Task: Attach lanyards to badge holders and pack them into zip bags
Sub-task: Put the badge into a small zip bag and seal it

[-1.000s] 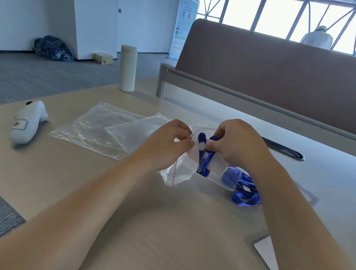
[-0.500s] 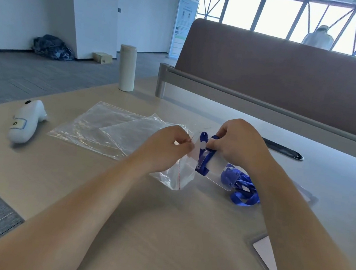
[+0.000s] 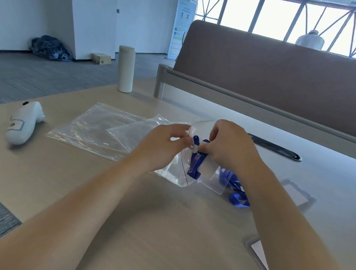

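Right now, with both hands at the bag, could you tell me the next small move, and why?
Probably slide the badge holder left into the zip bag: the left hand pinches its red-lined mouth, the right hand grips the holder's clipped top, and the lanyard lies outside.

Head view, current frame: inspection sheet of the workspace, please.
Surface: light wood table.
Job's things: zip bag, badge holder at its mouth, blue lanyard attached; spare zip bags flat on the left; second clear holder on the right.
Clutter: white handheld device, white bottle.
Grippers: left hand pinches the zip bag's mouth; right hand grips the badge holder's clip end.
Cables: nothing seen.
Surroundings: brown divider, windows, grey floor.
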Demonstrator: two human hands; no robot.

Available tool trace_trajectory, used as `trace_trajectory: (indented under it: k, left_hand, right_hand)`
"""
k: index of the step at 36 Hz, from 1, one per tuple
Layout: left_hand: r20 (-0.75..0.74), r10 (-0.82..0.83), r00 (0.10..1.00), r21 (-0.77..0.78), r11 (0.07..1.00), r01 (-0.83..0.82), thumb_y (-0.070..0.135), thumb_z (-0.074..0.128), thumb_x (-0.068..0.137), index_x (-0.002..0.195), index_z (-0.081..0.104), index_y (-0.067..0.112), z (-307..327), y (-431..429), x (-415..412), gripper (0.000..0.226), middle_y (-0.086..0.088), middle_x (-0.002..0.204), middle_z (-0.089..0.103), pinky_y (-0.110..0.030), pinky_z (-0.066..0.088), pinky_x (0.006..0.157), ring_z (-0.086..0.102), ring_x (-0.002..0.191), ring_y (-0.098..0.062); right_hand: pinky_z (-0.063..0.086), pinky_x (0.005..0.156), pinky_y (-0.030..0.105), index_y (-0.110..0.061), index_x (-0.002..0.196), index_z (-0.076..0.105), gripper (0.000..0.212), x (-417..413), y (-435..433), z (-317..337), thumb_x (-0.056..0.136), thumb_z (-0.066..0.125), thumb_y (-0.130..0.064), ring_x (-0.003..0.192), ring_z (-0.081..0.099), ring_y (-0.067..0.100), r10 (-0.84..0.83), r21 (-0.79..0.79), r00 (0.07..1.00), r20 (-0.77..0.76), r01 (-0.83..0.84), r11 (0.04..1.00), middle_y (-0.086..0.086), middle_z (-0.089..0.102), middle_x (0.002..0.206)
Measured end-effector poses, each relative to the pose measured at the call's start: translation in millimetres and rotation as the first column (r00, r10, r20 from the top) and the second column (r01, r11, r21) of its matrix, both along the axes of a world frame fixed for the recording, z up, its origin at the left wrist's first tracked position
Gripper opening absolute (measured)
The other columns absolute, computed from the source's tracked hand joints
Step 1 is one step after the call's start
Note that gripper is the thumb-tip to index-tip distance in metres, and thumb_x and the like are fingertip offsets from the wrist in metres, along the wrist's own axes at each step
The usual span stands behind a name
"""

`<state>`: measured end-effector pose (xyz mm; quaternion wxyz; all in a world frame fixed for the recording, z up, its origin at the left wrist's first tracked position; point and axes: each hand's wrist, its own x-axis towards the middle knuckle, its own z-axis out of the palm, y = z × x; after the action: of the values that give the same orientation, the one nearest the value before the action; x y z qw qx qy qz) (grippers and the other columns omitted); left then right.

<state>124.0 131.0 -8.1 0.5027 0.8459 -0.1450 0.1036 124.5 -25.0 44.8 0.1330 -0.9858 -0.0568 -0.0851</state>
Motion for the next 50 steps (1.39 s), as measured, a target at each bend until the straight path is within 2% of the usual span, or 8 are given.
trace_trajectory:
  k: [11, 17, 22, 28, 31, 40, 46, 50]
  left_hand:
    - [-0.034, -0.005, 0.999, -0.039, 0.999, 0.003, 0.029, 0.058, 0.096, 0.097, 0.079, 0.024, -3, 0, 1, 0.021, 0.019, 0.126, 0.067, -0.028, 0.039, 0.103, 0.060, 0.117, -0.007]
    - [-0.055, 0.046, 0.997, -0.022, 0.999, -0.047, 0.028, 0.054, 0.095, 0.084, 0.075, 0.019, 1, 3, -3, 0.025, 0.001, 0.092, 0.072, -0.032, 0.045, 0.085, 0.062, 0.088, -0.015]
    - [-0.070, 0.110, 0.992, -0.077, 0.990, -0.115, 0.027, 0.054, 0.094, 0.090, 0.070, 0.003, 4, 6, -2, 0.029, -0.020, 0.094, 0.064, -0.035, 0.042, 0.074, 0.053, 0.074, -0.020]
    - [-0.080, 0.119, 0.990, -0.135, 0.982, -0.129, 0.025, 0.056, 0.091, 0.081, 0.073, 0.014, 6, 7, -1, 0.023, -0.007, 0.080, 0.068, -0.049, 0.050, 0.091, 0.062, 0.083, -0.028]
    - [-0.102, 0.101, 0.990, -0.149, 0.982, -0.116, 0.021, 0.056, 0.092, 0.082, 0.075, 0.017, 7, 6, -2, 0.022, 0.002, 0.082, 0.071, -0.037, 0.050, 0.088, 0.065, 0.091, -0.023]
    - [-0.045, 0.034, 0.998, -0.205, 0.978, -0.042, 0.019, 0.051, 0.097, 0.088, 0.079, 0.024, 8, 3, -4, 0.029, 0.016, 0.106, 0.074, -0.021, 0.043, 0.091, 0.064, 0.104, -0.009]
    - [-0.043, 0.044, 0.998, -0.216, 0.975, -0.052, 0.026, 0.052, 0.101, 0.097, 0.079, 0.018, 10, 6, -4, 0.028, 0.016, 0.101, 0.074, -0.017, 0.044, 0.085, 0.064, 0.098, -0.003]
    - [-0.047, 0.018, 0.999, -0.327, 0.945, -0.032, 0.038, 0.057, 0.096, 0.096, 0.080, 0.024, 13, 10, -5, 0.027, 0.009, 0.097, 0.075, -0.024, 0.050, 0.096, 0.068, 0.095, -0.004]
  right_hand:
    - [0.050, 0.067, 0.037, -0.005, 0.095, 0.067, 0.030, -4, 5, -1, 0.083, 0.074, -0.031, 0.082, 0.063, 0.027, -0.002, 0.073, 1.000, 0.024, 0.000, 0.997, 0.013, 0.069, 0.093]
    - [0.037, 0.055, 0.018, -0.021, 0.094, 0.070, 0.009, -9, 5, 7, 0.085, 0.072, -0.022, 0.073, 0.057, 0.009, 0.155, 0.255, 0.986, -0.056, -0.136, 0.957, -0.003, 0.070, 0.096]
    - [0.053, 0.083, 0.031, -0.025, 0.099, 0.077, 0.017, -20, -2, 17, 0.084, 0.070, -0.022, 0.095, 0.068, 0.015, 0.287, 0.402, 0.950, -0.125, -0.216, 0.890, -0.006, 0.075, 0.098]
    - [0.053, 0.068, 0.022, -0.028, 0.106, 0.072, 0.022, -20, -12, 23, 0.085, 0.070, -0.021, 0.060, 0.066, 0.004, 0.337, 0.332, 0.922, -0.193, -0.262, 0.906, -0.011, 0.075, 0.094]
    - [0.048, 0.052, 0.012, -0.016, 0.106, 0.069, 0.018, -16, -14, 23, 0.089, 0.069, -0.011, 0.053, 0.065, 0.005, 0.305, 0.335, 0.942, -0.139, -0.245, 0.910, 0.001, 0.075, 0.084]
    - [0.047, 0.057, 0.023, -0.014, 0.087, 0.060, 0.011, -9, -14, 19, 0.092, 0.068, -0.018, 0.050, 0.067, 0.009, 0.199, 0.244, 0.979, -0.034, -0.185, 0.952, -0.001, 0.071, 0.063]
    - [0.036, 0.061, 0.022, -0.028, 0.089, 0.060, 0.015, -6, -6, 16, 0.089, 0.070, -0.039, 0.076, 0.051, 0.011, 0.179, 0.018, 0.981, 0.076, -0.181, 0.983, -0.010, 0.052, 0.085]
    - [0.042, 0.089, 0.029, -0.034, 0.091, 0.066, 0.016, -2, -8, 11, 0.085, 0.070, -0.049, 0.112, 0.046, 0.013, 0.186, 0.011, 0.967, 0.174, -0.191, 0.982, -0.008, 0.046, 0.125]
